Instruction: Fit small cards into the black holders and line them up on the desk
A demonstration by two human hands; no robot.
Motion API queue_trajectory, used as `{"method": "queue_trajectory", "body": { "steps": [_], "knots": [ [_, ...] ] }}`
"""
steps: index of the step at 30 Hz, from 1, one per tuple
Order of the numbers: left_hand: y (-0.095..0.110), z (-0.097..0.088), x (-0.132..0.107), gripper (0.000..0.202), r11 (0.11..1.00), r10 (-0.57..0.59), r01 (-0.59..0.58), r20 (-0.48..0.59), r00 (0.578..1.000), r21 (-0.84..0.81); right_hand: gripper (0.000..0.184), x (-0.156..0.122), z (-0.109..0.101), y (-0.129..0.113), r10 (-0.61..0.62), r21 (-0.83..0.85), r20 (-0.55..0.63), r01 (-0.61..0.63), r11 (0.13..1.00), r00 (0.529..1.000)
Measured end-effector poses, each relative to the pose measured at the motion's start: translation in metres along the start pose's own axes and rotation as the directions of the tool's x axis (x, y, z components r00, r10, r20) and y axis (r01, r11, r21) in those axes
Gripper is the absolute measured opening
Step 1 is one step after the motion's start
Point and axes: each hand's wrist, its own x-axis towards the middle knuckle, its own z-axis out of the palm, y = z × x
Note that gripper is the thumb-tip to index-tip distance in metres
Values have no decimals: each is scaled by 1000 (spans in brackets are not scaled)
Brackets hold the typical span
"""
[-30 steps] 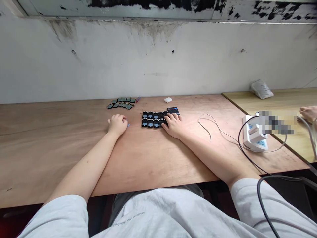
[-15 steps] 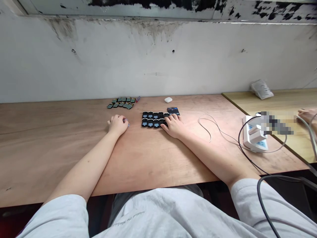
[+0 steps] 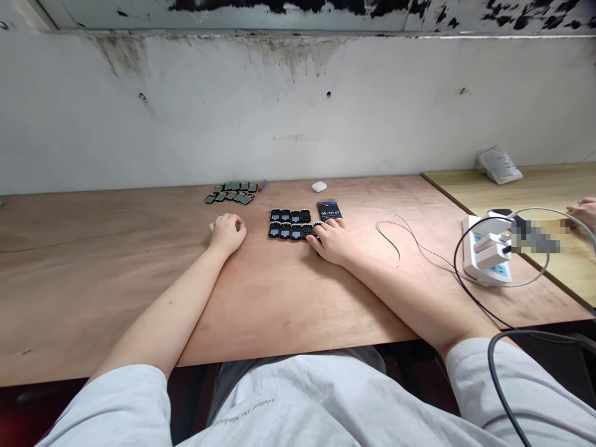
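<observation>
My left hand [image 3: 228, 233] rests on the table with curled fingers. A small bluish-purple bit shows at its fingertips, too hidden to name. My right hand [image 3: 331, 241] is closed at the right end of two rows of small black casings [image 3: 285, 216], several of them with a grey-blue patch. Its thumb and fingers are around a black casing, mostly covered by the hand. Just beyond these fingers lies a phone [image 3: 329, 209] with a timer on its screen. Farther back to the left are several small green-grey screen modules [image 3: 230, 195] in two rows, beside a thin purple-and-red tool [image 3: 262, 185].
A white earbud case [image 3: 319, 186] sits near the wall. On the right, a white power strip [image 3: 487, 257] holds plugs, with a white cable [image 3: 412, 239] and a black cable [image 3: 465, 288] around it. Another person's hand [image 3: 583, 211] and a white packet [image 3: 499, 165] are on the neighbouring table.
My right hand has drawn back slightly toward me, uncovering more of the phone. The casing at the right end of the far row has left its place. My left hand's fingers have curled in more.
</observation>
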Motion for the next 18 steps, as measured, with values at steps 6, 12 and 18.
{"method": "queue_trajectory", "body": {
  "steps": [6, 12, 18],
  "knots": [
    [0, 1, 0, 16, 1000, 17, -17, -24, 1000, -18, 48, -2, -5, 1, -5, 53, -25, 6, 999, 1000],
    [3, -2, 0, 22, 984, 123, -130, -59, 991, -122, 45, -3, -3, 8, -218, 160, -45, 223, 962, 975],
    [24, 1, -14, 27, 902, 197, -198, -41, 980, -385, 29, -4, -3, 2, -491, 379, 28, 445, 811, 871]
  ]
}}
